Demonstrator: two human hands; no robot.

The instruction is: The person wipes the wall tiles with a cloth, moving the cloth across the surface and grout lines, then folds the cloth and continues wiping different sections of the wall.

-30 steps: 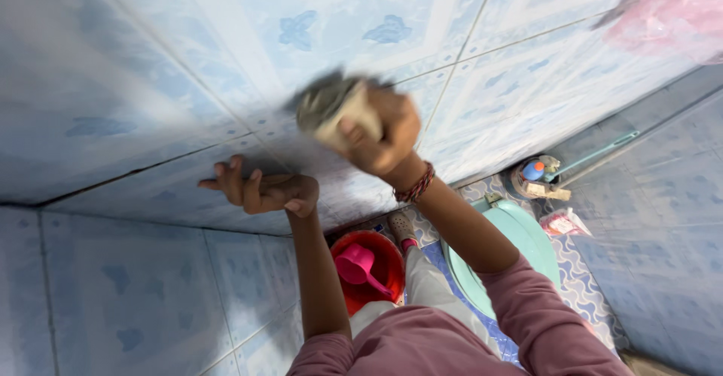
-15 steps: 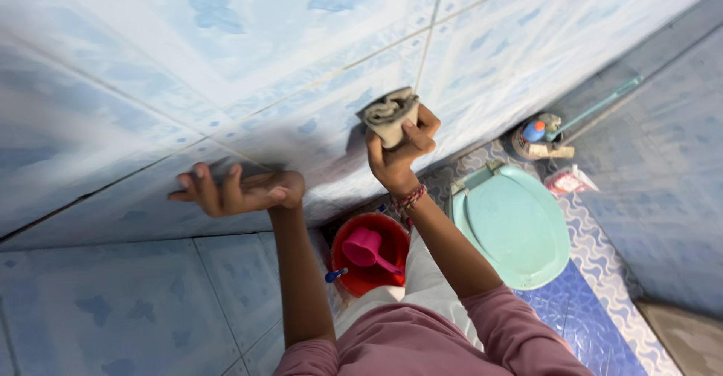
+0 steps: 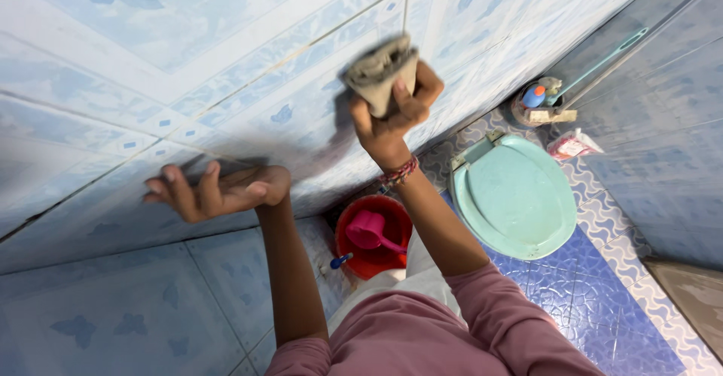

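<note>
Near, the left hand [image 3: 218, 190] lies spread and flat against the pale blue butterfly-patterned tiled wall [image 3: 188, 52], apparently bracing. Farther right, the right hand [image 3: 395, 116] clamps a folded grey-beige cloth pad [image 3: 376, 71], pressing it on a tile for rubbing.

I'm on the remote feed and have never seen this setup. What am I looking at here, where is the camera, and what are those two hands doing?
There is no machine here. One camera sits on a person's head and looks down along their arms, so the tiled wall looks tilted. The right hand grips a folded greyish cloth and holds it at the wall; the cloth is blurred. The left hand is open, fingers spread, at the wall lower down; whether it touches, I cannot tell. Below on the floor stand a red bucket with a pink scoop in it and a pale green toilet with its lid shut. Pink sleeves show at the bottom.
</note>
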